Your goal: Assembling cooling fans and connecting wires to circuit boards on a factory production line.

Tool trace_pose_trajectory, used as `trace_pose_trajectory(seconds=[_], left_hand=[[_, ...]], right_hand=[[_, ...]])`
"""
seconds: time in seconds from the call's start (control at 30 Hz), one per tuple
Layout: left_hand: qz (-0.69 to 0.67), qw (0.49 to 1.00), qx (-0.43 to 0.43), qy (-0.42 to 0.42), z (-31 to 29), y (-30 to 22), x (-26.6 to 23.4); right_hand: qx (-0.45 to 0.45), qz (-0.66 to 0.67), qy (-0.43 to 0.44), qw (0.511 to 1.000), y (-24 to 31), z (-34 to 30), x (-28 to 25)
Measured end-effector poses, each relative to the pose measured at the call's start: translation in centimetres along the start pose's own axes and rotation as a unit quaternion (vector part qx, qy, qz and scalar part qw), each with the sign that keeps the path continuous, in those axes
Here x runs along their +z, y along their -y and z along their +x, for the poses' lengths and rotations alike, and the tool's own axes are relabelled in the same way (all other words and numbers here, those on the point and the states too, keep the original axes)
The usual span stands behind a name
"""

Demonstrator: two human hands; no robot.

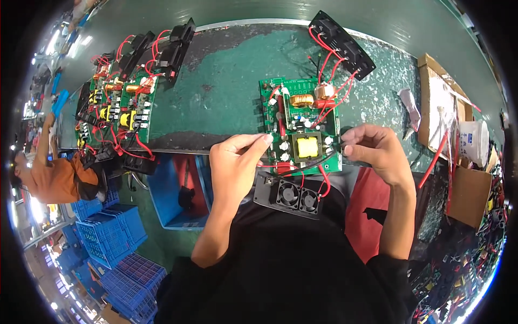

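Observation:
A green circuit board (275, 86) lies near the table's front edge, crowded with parts, among them a yellow-wrapped transformer (307, 147) and a copper coil (301, 101). At its left edge my left hand (233, 164) pinches with thumb and forefinger; what is between the tips is hidden. My right hand (380, 154) is curled at the board's right edge, thumb and fingertips close together; I cannot make out what they hold. Red wires run from the board to a black socket panel (345, 46) behind it. A black panel with two fans (298, 196) hangs over the front edge, toward my body.
Several similar wired boards (127, 108) stand at the table's left. An open cardboard box (431, 108) and a white tub (474, 141) are at the right. Below left are a blue bin (175, 216) and blue crates (110, 235). Another person (59, 178) in orange is at far left.

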State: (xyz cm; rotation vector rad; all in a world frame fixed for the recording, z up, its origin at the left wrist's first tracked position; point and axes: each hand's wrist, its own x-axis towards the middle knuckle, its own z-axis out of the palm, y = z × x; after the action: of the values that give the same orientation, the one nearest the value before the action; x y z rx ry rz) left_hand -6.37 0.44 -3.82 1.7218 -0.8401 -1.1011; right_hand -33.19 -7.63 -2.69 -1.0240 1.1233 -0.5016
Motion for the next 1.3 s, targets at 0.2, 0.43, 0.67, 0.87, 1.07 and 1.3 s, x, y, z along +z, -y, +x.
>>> trace_pose_trajectory(seconds=[0.2, 0.43, 0.67, 0.87, 1.07, 1.3], left_hand=[[0.022, 1.0, -0.001, -0.001, 0.1, 0.3, -0.1], [-0.01, 0.998, -0.01, 0.064, -0.3, 0.5, -0.9], [-0.016, 0.999, 0.007, 0.039, -0.4, 0.4, -0.5], [-0.021, 1.0, 0.002, 0.016, 0.6, 0.3, -0.3], [-0.02, 1.0, 0.008, -0.013, 0.1, 0.4, 0.3], [0.036, 0.999, 0.019, -0.008, 0.2, -0.1, 0.4]], right_hand=[[-0.026, -0.051, -0.004, 0.998, -0.4, 0.1, 0.2], [-0.013, -0.047, -0.001, 0.999, -0.2, 0.3, 0.1], [-0.004, -0.044, -0.006, 0.999, 0.2, 0.2, 0.2], [-0.005, -0.053, -0.003, 0.999, 0.2, 0.3, 0.3], [-0.013, -0.07, -0.011, 0.997, 0.6, 0.1, 0.6], [-0.032, -0.152, -0.03, 0.987, 0.6, 0.0, 0.9]])
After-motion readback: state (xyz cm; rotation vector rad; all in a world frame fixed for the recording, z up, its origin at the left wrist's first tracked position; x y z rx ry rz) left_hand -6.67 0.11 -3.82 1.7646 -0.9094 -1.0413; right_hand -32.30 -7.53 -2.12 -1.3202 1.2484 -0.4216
